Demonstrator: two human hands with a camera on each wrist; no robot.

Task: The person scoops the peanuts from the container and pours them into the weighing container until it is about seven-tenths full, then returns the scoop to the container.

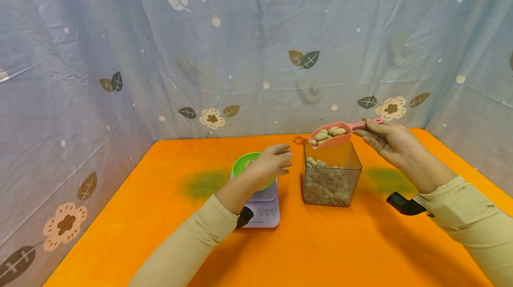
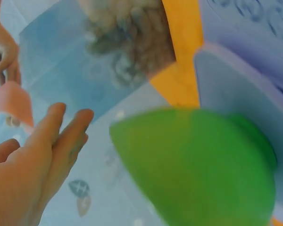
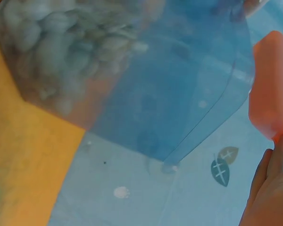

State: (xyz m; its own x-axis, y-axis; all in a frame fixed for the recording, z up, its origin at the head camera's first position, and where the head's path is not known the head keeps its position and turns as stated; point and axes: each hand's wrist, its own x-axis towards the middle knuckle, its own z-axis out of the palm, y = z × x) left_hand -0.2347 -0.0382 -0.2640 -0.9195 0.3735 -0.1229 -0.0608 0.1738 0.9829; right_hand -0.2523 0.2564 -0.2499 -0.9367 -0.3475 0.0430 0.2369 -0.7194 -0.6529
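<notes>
My right hand [image 1: 394,144] grips the handle of a pink scoop [image 1: 330,135] that carries several unshelled peanuts [image 1: 329,134]. The scoop is held over the rim of a clear square container [image 1: 331,184], partly filled with more peanuts. In the right wrist view the scoop [image 3: 273,89] shows beside the container's upper edge. My left hand [image 1: 269,164] hovers by a green bowl [image 1: 242,164], its fingers extended and holding nothing. Some peanuts show inside the bowl, partly hidden by that hand. Under the bowl is a light purple kitchen scale [image 1: 262,216].
An orange cloth [image 1: 160,216] with green patches covers the table. Blue-grey curtains [image 1: 256,24] printed with leaves and flowers hang behind and at both sides. A dark wrist strap [image 1: 405,204] hangs below the right wrist.
</notes>
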